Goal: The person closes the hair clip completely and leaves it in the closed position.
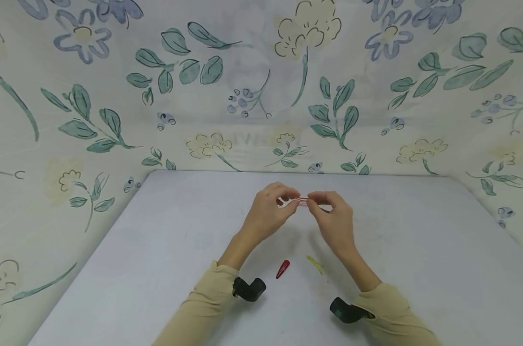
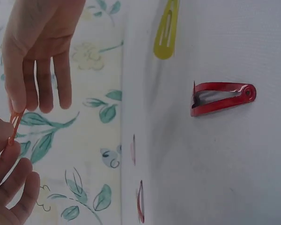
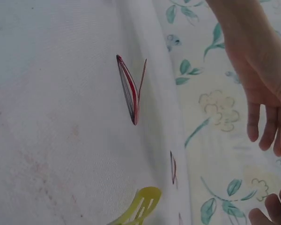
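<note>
Both hands meet over the table, pinching a thin orange-red snap hair clip between them. My left hand holds one end with thumb and fingertip. The other end is gripped the same way by my right hand, whose remaining fingers hang down in the left wrist view. Nearer the body, a red snap hair clip lies below the left hand; in the right wrist view it is sprung apart in a V. A yellow snap hair clip lies to its right, below the right hand.
Two thin reddish clips, one of them a reddish clip, lie near the table's far edge. The white table ends at a floral cloth that rises behind and at both sides. A black wrist camera is strapped to each sleeve.
</note>
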The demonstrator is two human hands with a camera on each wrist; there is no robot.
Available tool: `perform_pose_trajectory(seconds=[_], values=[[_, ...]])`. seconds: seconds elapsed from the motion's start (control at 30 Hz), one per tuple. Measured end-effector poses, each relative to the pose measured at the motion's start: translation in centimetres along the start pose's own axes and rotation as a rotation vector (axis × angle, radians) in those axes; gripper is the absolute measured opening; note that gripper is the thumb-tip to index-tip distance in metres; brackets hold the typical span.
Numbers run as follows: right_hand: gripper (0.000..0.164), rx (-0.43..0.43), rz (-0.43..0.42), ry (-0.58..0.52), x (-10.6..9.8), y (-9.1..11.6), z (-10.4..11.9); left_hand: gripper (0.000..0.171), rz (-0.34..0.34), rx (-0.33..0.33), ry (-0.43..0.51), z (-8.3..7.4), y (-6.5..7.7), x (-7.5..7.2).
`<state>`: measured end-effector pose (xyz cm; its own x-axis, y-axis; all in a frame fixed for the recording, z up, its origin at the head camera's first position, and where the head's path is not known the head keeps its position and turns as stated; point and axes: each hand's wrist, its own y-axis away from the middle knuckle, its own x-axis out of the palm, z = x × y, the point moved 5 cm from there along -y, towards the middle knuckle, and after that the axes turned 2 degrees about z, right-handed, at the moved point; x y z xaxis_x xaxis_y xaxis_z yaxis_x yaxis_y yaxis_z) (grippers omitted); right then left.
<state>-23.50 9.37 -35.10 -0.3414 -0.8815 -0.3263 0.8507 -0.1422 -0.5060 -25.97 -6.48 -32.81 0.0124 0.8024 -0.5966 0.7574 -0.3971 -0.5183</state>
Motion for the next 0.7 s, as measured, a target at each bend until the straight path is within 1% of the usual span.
perform_pose_trajectory(seconds=[0.13, 0.27, 0.43, 0.5, 0.7], values=[[0.011, -0.026, -0.011, -0.015, 0.5, 0.0, 0.0, 0.011, -0.059, -0.017, 0.019, 0.3, 0.4, 0.0], [0.01, -0.024, -0.006, -0.027, 0.9, 0.1, -0.1, 0.01, -0.1, -0.028, 0.032, 0.7, 0.7, 0.1], [0.009, -0.006, -0.009, -0.037, 1.1, 0.3, -0.2, 0.009, -0.11, -0.03, 0.034, 0.9, 0.8, 0.2], [0.008, -0.011, -0.009, -0.05, 1.0, 0.3, -0.2, 0.009, -0.113, -0.031, 0.033, 0.8, 0.9, 0.2], [0.007, -0.036, 0.016, -0.061, 1.1, 0.5, 0.3, 0.009, -0.139, -0.009, 0.03, 0.4, 1.3, -0.5]])
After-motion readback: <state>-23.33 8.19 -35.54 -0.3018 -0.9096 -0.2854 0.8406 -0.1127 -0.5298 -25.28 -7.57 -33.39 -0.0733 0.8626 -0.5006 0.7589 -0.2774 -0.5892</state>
